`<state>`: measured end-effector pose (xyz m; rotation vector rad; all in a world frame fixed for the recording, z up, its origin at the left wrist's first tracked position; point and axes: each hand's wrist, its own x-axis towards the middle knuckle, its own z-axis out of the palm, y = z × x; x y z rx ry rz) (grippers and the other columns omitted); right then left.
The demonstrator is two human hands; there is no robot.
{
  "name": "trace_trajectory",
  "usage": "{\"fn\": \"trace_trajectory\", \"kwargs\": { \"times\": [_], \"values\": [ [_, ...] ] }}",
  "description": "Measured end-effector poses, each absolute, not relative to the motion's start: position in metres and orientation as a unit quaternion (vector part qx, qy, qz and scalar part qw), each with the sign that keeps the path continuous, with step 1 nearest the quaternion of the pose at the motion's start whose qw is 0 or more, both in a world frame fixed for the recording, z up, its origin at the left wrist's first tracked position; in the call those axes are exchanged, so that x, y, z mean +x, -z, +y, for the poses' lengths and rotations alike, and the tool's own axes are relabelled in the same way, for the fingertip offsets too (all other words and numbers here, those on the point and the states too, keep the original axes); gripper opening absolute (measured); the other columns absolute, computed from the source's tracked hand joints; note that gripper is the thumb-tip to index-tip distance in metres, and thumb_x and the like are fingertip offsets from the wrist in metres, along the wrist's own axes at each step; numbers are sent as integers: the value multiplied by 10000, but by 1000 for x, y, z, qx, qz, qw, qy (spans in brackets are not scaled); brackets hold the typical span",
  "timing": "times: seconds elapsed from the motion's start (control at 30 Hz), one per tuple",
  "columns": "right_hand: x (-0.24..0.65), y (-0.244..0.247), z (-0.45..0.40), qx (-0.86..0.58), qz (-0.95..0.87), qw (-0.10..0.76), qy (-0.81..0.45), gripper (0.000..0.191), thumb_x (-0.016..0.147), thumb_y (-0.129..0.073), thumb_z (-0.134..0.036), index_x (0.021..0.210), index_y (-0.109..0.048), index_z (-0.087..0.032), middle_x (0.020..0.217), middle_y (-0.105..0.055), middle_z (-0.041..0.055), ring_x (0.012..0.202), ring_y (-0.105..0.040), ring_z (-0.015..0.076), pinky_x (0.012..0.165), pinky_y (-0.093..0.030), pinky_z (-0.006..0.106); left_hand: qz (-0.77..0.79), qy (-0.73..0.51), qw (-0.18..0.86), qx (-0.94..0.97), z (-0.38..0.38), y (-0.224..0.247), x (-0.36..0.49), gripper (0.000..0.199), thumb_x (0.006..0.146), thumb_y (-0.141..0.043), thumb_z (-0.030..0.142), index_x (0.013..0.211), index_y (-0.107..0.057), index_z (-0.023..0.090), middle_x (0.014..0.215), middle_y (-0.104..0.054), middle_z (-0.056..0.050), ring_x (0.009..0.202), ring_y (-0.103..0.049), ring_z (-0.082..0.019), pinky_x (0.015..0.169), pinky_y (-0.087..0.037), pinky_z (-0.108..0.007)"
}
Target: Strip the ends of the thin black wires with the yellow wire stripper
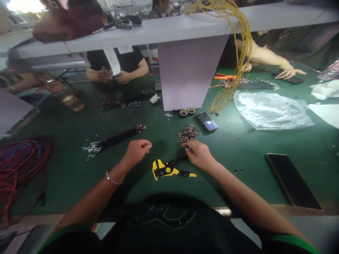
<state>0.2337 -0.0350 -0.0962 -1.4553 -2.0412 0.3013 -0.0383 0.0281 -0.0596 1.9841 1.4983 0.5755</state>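
The left hand [136,153] had its fingertips pressed together, and the right hand [199,155] pinched something too thin to make out. It sat beside a tangled heap of short, metal-tipped wires [187,134], above a yellow-and-black wire stripper [166,169] on the green mat [238,187].

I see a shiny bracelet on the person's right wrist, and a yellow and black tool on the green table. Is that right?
Not quite: the silver bracelet is on the person's left wrist, not the right, as the head view shows. The yellow and black wire stripper does lie on the green table.
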Motion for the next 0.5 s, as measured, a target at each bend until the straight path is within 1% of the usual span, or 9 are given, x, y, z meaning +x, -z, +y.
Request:
{"fn": "trace_trajectory", "kwargs": {
  "times": [0.07, 0.13, 0.17, 0.23, 0.3, 0.37, 0.43, 0.5],
  "values": [
    [231, 94, -38, -523, -781, 312, -139, 174, 842, -502, -163, 933, -651, -165, 913, -711, 96, 853, -662, 217, 785, -517, 331, 568, -212, 310, 732, 29, 59, -37, 169, 748, -579, 262, 737, -718, 166, 554, -648, 16, 497, -522, -101, 506, -387, -222],
    [224, 92, -45, -477, -810, 294, -171, 167, 844, -547, -223, 964, -646, -161, 947, -704, 101, 877, -657, 220, 804, -518, 338, 574, -214, 334, 717, 29, 59, -36, 174, 747, -581, 267, 739, -719, 161, 551, -643, 15, 481, -497, -94, 494, -373, -218],
    [219, 91, -49, -459, -825, 279, -179, 199, 839, -576, -269, 991, -641, -157, 970, -699, 110, 901, -649, 232, 822, -516, 358, 576, -216, 344, 709, 29, 58, -35, 176, 745, -583, 270, 738, -719, 158, 547, -638, 15, 471, -482, -89, 486, -364, -215],
    [209, 90, -56, -433, -847, 249, -182, 345, 797, -642, -362, 1065, -623, -145, 1040, -673, 136, 976, -617, 266, 875, -498, 413, 581, -223, 358, 696, 30, 57, -33, 176, 741, -587, 270, 738, -719, 152, 536, -627, 15, 452, -453, -81, 472, -346, -211],
    [201, 92, -61, -420, -859, 234, -175, 519, 719, -717, -427, 1128, -603, -128, 1111, -634, 165, 1080, -558, 310, 941, -458, 470, 584, -235, 367, 685, 30, 56, -31, 174, 737, -590, 267, 736, -717, 148, 523, -616, 15, 436, -425, -75, 458, -328, -208],
    [196, 95, -62, -418, -858, 241, -173, 590, 672, -755, -431, 1149, -595, -124, 1135, -611, 176, 1137, -511, 335, 977, -426, 506, 583, -246, 376, 677, 30, 54, -30, 171, 736, -592, 265, 735, -715, 146, 512, -607, 15, 425, -401, -69, 446, -311, -206],
    [195, 96, -61, -419, -844, 278, -188, 522, 697, -740, -387, 1134, -598, -140, 1100, -621, 161, 1111, -526, 319, 960, -443, 505, 583, -254, 381, 671, 29, 50, -29, 166, 735, -598, 265, 728, -711, 143, 510, -600, 16, 420, -384, -65, 437, -296, -205],
    [197, 95, -58, -422, -813, 337, -220, 394, 750, -699, -339, 1092, -606, -165, 1050, -645, 133, 1044, -568, 281, 924, -476, 474, 580, -257, 383, 671, 25, 47, -27, 165, 739, -599, 267, 723, -708, 143, 516, -599, 16, 422, -377, -62, 433, -287, -203]
  ]
}}
